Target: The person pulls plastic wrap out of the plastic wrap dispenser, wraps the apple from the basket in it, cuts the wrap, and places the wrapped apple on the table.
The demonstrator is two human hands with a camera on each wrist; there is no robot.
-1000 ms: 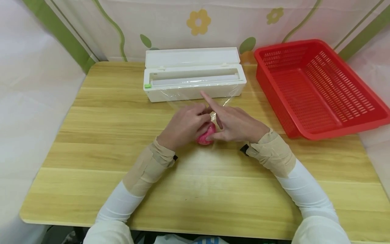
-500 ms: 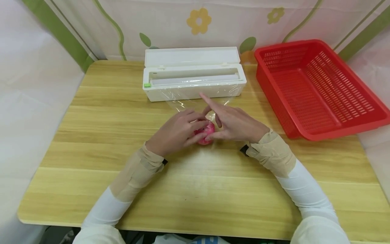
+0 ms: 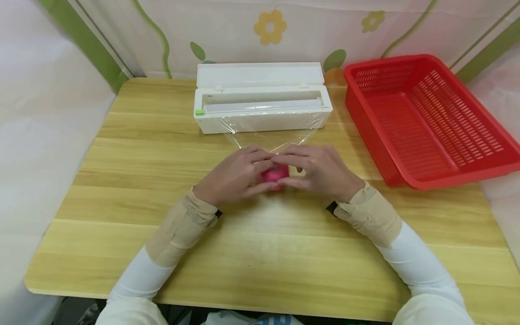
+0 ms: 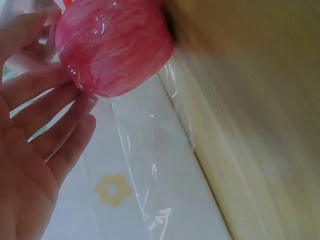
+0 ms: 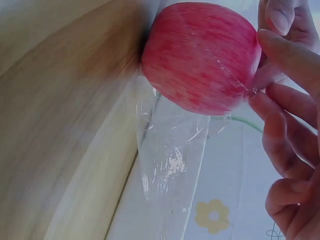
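Note:
A red apple (image 3: 277,174), overlaid by clear cling film (image 5: 170,165), rests on the table between my hands. My left hand (image 3: 232,177) curves round its left side, thumb in front and fingers over the top; in the left wrist view its fingertips (image 4: 86,102) lie against the film-covered apple. From the other side my right hand (image 3: 325,170) holds it, thumb and fingers meeting those of the left hand. The right wrist view shows a gathered bit of film by the right fingers. A sheet of film runs back from the apple to the white cling film dispenser (image 3: 264,123).
The dispenser stands at the table's back with its lid (image 3: 260,74) raised, the roll (image 3: 264,105) visible inside and a green slider (image 3: 199,112) at its left front. A red plastic basket (image 3: 367,131) sits at the back right. Behind hangs a flowered curtain (image 3: 227,31).
My left hand has drawn back to the left and its fingers have spread over the apple. My right index finger, earlier pointing away to the back, has folded down onto the apple.

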